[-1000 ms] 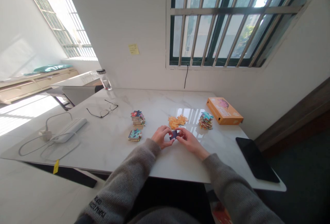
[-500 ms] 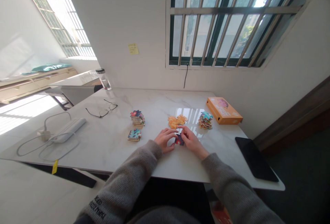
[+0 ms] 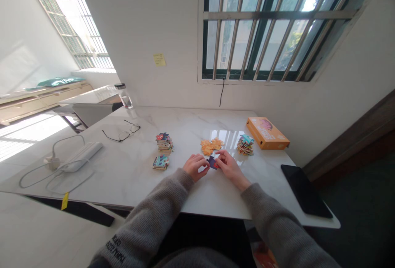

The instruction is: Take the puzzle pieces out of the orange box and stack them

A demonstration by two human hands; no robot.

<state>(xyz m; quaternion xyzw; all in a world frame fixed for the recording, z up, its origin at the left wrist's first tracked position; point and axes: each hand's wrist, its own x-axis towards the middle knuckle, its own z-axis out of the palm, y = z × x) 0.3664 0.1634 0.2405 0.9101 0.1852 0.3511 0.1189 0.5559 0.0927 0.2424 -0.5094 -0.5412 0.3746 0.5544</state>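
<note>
Between my two hands is a dark blue jigsaw puzzle piece point(image 3: 212, 162) with a red patch at its right. My left hand point(image 3: 196, 167) pinches its left edge with thumb and forefinger. The fingers of my right hand point(image 3: 228, 166) are closed on its right side. Just beyond my hands lie several orange puzzle pieces point(image 3: 208, 147) in a loose heap. Left of my left hand are a tall stack of puzzle pieces point(image 3: 164, 143) and a lower stack with a teal top piece point(image 3: 160, 162). Another stack of pieces point(image 3: 245, 145) stands beyond my right hand.
An orange box point(image 3: 268, 133) sits at the back right, and a black tablet point(image 3: 305, 189) lies along the right edge. To the left are glasses point(image 3: 124, 135), a white power strip point(image 3: 82, 157) with its cable, and a clear bottle point(image 3: 124, 97).
The puzzle piece has turned between my hands; its red patch has gone from the left side to the right. My left fingers have drawn together at its left edge.
</note>
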